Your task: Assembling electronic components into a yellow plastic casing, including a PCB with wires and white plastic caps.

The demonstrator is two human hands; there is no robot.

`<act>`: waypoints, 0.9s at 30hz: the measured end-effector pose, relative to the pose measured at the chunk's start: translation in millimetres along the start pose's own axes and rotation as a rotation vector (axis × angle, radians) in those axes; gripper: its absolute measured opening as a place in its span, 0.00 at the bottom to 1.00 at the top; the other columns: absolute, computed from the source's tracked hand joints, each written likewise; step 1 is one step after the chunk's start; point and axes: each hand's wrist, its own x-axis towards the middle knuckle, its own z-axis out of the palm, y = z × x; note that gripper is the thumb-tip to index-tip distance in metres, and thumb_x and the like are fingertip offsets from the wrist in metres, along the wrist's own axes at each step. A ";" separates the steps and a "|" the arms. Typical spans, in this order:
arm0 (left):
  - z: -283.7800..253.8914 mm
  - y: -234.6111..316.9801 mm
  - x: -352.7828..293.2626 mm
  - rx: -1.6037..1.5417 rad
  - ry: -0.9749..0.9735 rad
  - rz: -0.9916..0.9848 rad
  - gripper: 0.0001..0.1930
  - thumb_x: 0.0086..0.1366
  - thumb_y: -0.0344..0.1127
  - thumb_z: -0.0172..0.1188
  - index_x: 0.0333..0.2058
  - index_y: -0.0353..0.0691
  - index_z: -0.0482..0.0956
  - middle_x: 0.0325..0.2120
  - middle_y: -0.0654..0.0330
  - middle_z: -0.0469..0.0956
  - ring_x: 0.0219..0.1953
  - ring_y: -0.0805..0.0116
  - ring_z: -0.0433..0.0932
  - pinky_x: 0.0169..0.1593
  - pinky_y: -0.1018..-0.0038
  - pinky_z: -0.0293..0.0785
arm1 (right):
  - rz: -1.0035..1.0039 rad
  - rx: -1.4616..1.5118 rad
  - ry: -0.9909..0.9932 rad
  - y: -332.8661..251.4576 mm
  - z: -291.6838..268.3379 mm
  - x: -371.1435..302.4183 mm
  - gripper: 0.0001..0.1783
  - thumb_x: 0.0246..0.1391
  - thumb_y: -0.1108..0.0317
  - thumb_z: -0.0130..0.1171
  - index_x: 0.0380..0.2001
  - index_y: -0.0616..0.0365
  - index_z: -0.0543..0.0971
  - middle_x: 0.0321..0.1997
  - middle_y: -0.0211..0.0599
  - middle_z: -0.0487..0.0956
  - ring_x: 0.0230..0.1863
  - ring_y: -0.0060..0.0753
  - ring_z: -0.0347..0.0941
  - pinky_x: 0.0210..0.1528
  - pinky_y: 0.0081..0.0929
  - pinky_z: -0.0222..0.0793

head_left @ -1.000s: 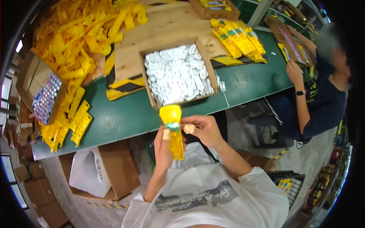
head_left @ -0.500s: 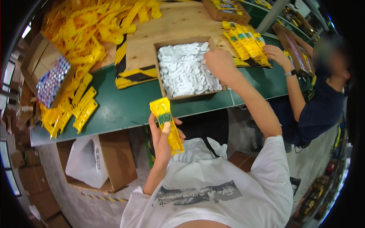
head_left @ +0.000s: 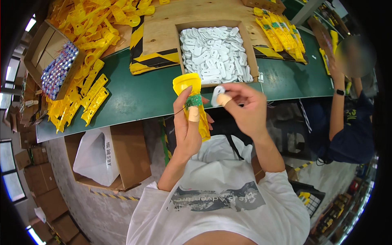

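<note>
My left hand [head_left: 188, 126] is closed round a long yellow plastic housing [head_left: 187, 84], held upright just off the table's front edge. A small green circuit board [head_left: 194, 101] lies in the housing, with my thumb, wrapped in a tan covering, just below it. A thin dark wire sticks out to the left. Close by on the right, my right hand [head_left: 250, 108] pinches a small white oval plastic piece [head_left: 218, 96] with a slot in it. Behind both hands stands an open cardboard box [head_left: 253, 61] full of similar white pieces [head_left: 212, 53].
Loose yellow housings [head_left: 96, 96] pile up at the left, beside a carton of small silvery cylinders [head_left: 60, 72]. Yellow housings with green boards [head_left: 281, 34] lie at the far right. A co-worker [head_left: 341, 122] sits at the right. Below the green table [head_left: 143, 106] stands a carton [head_left: 132, 153].
My right hand has come back from the box of white pieces and now holds one beside the housing. My left hand has risen slightly. The co-worker's hands have shifted right, off the yellow housings.
</note>
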 end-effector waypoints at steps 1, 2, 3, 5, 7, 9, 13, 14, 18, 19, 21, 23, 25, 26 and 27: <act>3.0 1.4 -0.5 0.090 0.015 0.059 0.20 0.74 0.39 0.40 0.62 0.45 0.57 0.43 0.51 0.72 0.26 0.71 0.76 0.27 0.77 0.75 | 0.052 0.046 -0.028 -1.0 3.7 -5.7 0.14 0.51 0.76 0.62 0.43 0.64 0.81 0.32 0.35 0.83 0.31 0.16 0.77 0.35 0.16 0.74; 2.5 -0.3 0.0 0.093 0.008 0.051 0.20 0.74 0.39 0.40 0.62 0.45 0.57 0.43 0.51 0.72 0.26 0.71 0.76 0.27 0.77 0.75 | 0.103 0.093 -0.057 -1.4 5.6 -9.5 0.15 0.52 0.77 0.62 0.45 0.64 0.80 0.32 0.35 0.83 0.32 0.15 0.77 0.35 0.15 0.74; 1.0 -2.8 1.8 0.180 -0.036 0.082 0.20 0.74 0.38 0.41 0.62 0.44 0.58 0.43 0.52 0.72 0.27 0.72 0.75 0.27 0.77 0.75 | 0.120 0.192 -0.060 3.7 6.3 -10.4 0.17 0.53 0.77 0.60 0.47 0.64 0.79 0.32 0.34 0.83 0.32 0.15 0.77 0.35 0.15 0.75; 1.1 -2.3 1.7 0.247 -0.076 0.065 0.19 0.74 0.35 0.42 0.61 0.42 0.60 0.44 0.54 0.72 0.27 0.74 0.75 0.28 0.78 0.74 | 0.145 0.200 -0.029 4.0 8.8 -11.6 0.17 0.53 0.77 0.60 0.48 0.63 0.79 0.32 0.34 0.83 0.31 0.15 0.77 0.35 0.15 0.75; 0.9 -4.6 2.7 0.286 -0.082 0.050 0.18 0.73 0.34 0.42 0.60 0.42 0.61 0.43 0.54 0.73 0.27 0.74 0.74 0.28 0.78 0.74 | 0.177 0.204 -0.011 9.9 6.0 -10.9 0.18 0.54 0.77 0.58 0.50 0.61 0.78 0.32 0.35 0.82 0.31 0.15 0.77 0.35 0.16 0.76; 0.9 -6.2 2.6 0.329 -0.081 0.037 0.18 0.73 0.34 0.42 0.60 0.41 0.61 0.42 0.55 0.74 0.26 0.75 0.74 0.28 0.79 0.74 | 0.189 0.180 -0.016 10.5 5.7 -10.5 0.18 0.54 0.76 0.59 0.50 0.62 0.79 0.32 0.35 0.82 0.31 0.15 0.77 0.34 0.16 0.76; -3.6 -18.5 0.5 0.448 -0.076 0.128 0.17 0.73 0.32 0.42 0.59 0.41 0.63 0.36 0.57 0.76 0.25 0.77 0.74 0.27 0.80 0.73 | 0.230 0.170 -0.053 7.5 7.4 -10.0 0.17 0.54 0.76 0.59 0.48 0.63 0.78 0.33 0.36 0.82 0.31 0.16 0.77 0.34 0.16 0.76; -4.3 -20.9 0.2 0.490 -0.067 0.160 0.17 0.73 0.31 0.43 0.59 0.41 0.64 0.33 0.58 0.77 0.25 0.77 0.73 0.27 0.80 0.73 | 0.229 0.171 -0.055 7.3 7.7 -9.7 0.17 0.54 0.76 0.59 0.48 0.63 0.78 0.33 0.36 0.82 0.31 0.16 0.77 0.34 0.16 0.76; -3.4 -19.1 -1.1 0.444 -0.062 0.121 0.17 0.73 0.33 0.43 0.58 0.41 0.64 0.32 0.58 0.77 0.25 0.77 0.74 0.26 0.80 0.72 | 0.263 0.281 -0.163 14.6 4.8 -7.3 0.20 0.52 0.77 0.60 0.50 0.64 0.76 0.39 0.39 0.82 0.32 0.17 0.78 0.37 0.17 0.76; -3.8 -16.6 -1.6 0.455 -0.055 0.105 0.17 0.73 0.34 0.42 0.58 0.41 0.63 0.31 0.59 0.77 0.24 0.77 0.74 0.26 0.80 0.72 | 0.240 0.279 -0.211 17.1 3.1 -6.6 0.21 0.52 0.78 0.61 0.51 0.65 0.75 0.40 0.41 0.82 0.33 0.18 0.79 0.38 0.18 0.76; -3.6 -12.5 -3.3 0.466 -0.046 0.092 0.17 0.73 0.35 0.42 0.58 0.41 0.63 0.30 0.59 0.77 0.24 0.77 0.74 0.26 0.80 0.72 | 0.269 0.289 -0.231 17.2 1.8 -6.2 0.22 0.51 0.78 0.62 0.52 0.65 0.75 0.41 0.42 0.81 0.34 0.19 0.79 0.40 0.18 0.76; -3.0 -9.2 -5.8 0.391 -0.050 0.013 0.17 0.74 0.38 0.41 0.58 0.42 0.61 0.31 0.58 0.76 0.24 0.76 0.75 0.26 0.79 0.74 | 0.298 0.297 -0.253 17.9 0.5 -6.7 0.23 0.51 0.78 0.62 0.52 0.65 0.75 0.43 0.43 0.81 0.36 0.20 0.79 0.41 0.19 0.76; -2.0 -6.4 -6.7 0.361 -0.054 0.010 0.17 0.74 0.39 0.41 0.58 0.42 0.61 0.33 0.57 0.76 0.24 0.75 0.75 0.26 0.79 0.74 | 0.277 0.416 -0.290 20.3 1.3 -7.2 0.24 0.50 0.79 0.64 0.53 0.66 0.74 0.44 0.42 0.81 0.40 0.21 0.79 0.44 0.20 0.76; -1.8 -5.6 -7.2 0.330 -0.060 0.004 0.17 0.74 0.40 0.41 0.58 0.43 0.60 0.34 0.56 0.75 0.24 0.74 0.75 0.26 0.78 0.75 | 0.274 0.414 -0.291 23.6 2.3 -7.6 0.24 0.50 0.79 0.64 0.53 0.66 0.74 0.44 0.42 0.81 0.40 0.21 0.79 0.44 0.20 0.76; -1.7 -5.5 -7.3 0.324 -0.061 0.008 0.17 0.74 0.40 0.41 0.58 0.43 0.60 0.34 0.56 0.75 0.24 0.74 0.75 0.26 0.78 0.75 | 0.276 0.450 -0.302 28.6 1.2 -8.4 0.25 0.50 0.79 0.64 0.53 0.66 0.74 0.44 0.41 0.81 0.41 0.22 0.78 0.46 0.20 0.75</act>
